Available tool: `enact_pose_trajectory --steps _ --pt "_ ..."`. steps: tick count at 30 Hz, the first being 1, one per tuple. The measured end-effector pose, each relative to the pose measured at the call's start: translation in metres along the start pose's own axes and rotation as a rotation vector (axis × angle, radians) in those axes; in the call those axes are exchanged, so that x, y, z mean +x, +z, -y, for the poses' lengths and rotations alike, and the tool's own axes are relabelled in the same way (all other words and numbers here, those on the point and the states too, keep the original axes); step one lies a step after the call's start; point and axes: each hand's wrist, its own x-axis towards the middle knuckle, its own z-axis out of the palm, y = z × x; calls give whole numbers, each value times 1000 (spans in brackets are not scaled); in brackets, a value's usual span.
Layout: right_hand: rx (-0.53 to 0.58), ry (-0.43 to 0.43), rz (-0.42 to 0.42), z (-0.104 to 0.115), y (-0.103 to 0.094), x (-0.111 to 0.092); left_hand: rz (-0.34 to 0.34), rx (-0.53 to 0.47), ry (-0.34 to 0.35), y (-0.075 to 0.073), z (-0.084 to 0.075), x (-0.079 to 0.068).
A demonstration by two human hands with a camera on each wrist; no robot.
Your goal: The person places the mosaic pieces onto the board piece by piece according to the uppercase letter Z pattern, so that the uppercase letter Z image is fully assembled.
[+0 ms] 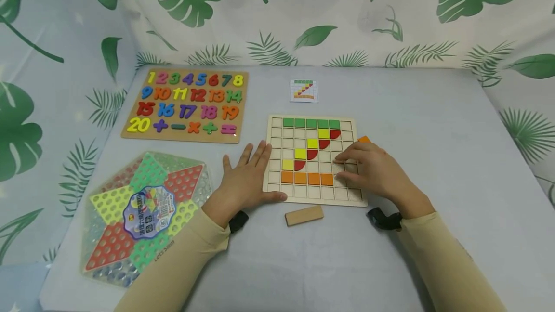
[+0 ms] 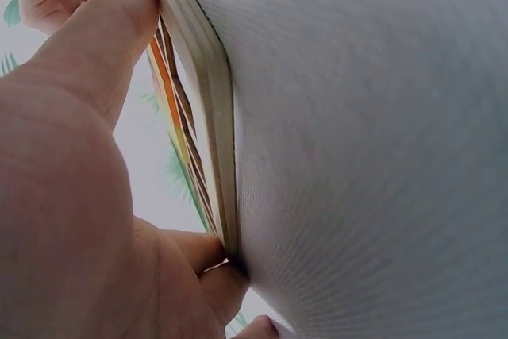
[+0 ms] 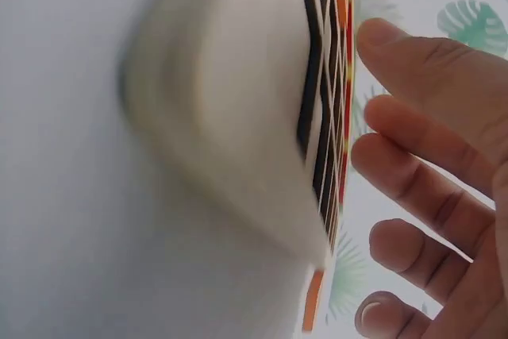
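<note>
A wooden grid board [image 1: 274, 196] lies mid-table. Its far row holds several green squares [image 1: 311, 123]. Yellow squares [image 1: 300, 154] and red quarter-round pieces [image 1: 311, 154] step diagonally down to a row of orange squares [image 1: 300, 178]. My left hand [image 1: 243, 182] rests at the board's near left corner, straight fingers along the left side and thumb on the front edge. Over the board's right columns is my right hand [image 1: 376, 170], fingers loosely bent with nothing between them in the right wrist view. Another orange piece [image 1: 364, 139] lies off the right edge, beside that hand.
A small pattern card [image 1: 304, 91] lies behind the board. In front is a plain wooden block [image 1: 304, 215]. Towards the left are a number puzzle board [image 1: 179, 134] and a packaged hexagonal Chinese checkers board [image 1: 147, 215]. A leaf-print cloth [image 1: 286, 13] hangs at the back.
</note>
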Motion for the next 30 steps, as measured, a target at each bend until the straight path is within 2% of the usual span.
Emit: enact_pose_trajectory --steps 12,18,24,30 --pt "-13 104 -47 -29 -13 4 -8 4 3 4 0 -2" --pt "-46 161 -37 -45 -20 9 -11 5 2 4 0 -2" --pt "-69 130 -27 -59 -24 14 -12 15 -1 3 0 -2" --pt "-71 129 32 -64 -26 18 -11 19 -1 2 -1 -1"
